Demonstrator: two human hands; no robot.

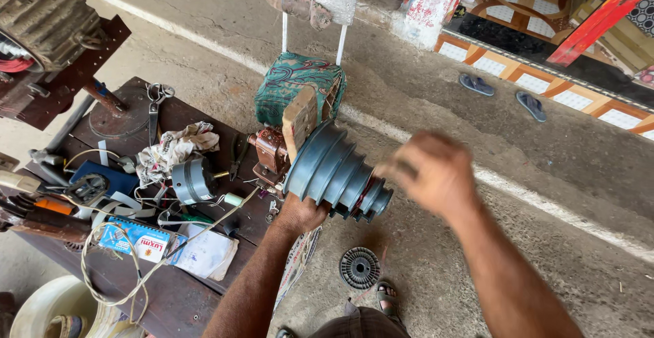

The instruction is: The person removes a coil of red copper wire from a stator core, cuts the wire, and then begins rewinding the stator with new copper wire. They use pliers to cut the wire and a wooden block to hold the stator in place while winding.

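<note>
My left hand (303, 212) holds a grey-blue stepped cone pulley (334, 171) from underneath, at the right edge of a dark wooden workbench (177, 297). The pulley tapers toward the right, and its wide end sits against a rusty brown motor part (270, 153) and a wooden block (300, 117). My right hand (430, 172) is blurred, fingers curled, just right of the pulley's narrow end; whether it touches the pulley cannot be told.
The bench carries a small grey motor (193, 180), a crumpled rag (176, 149), wires, scissors (155, 100), a small blue box (136, 239) and papers. A chair with a green cushion (294, 83) stands behind. A round black fan grille (360, 267) lies on the concrete floor. Two sandals (503, 94) lie by the doorway.
</note>
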